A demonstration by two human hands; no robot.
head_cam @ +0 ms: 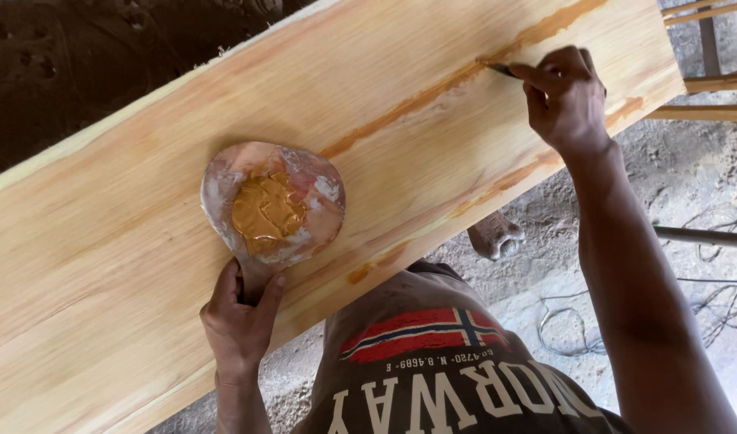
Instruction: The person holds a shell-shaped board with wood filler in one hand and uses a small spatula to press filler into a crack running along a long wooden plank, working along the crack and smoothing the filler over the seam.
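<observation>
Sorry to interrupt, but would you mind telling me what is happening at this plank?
A person leans over a long pale wooden plank. The left hand grips the handle of a rounded palette board carrying a blob of tan filler paste. The right hand presses a small dark tool into an orange-brown filled seam that runs along the plank.

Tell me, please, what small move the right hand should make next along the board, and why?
Probably draw the right hand with its thin tool on along the orange-brown filler line; the tip rests on it. The left hand holds the filler palette flat on the board.
</observation>
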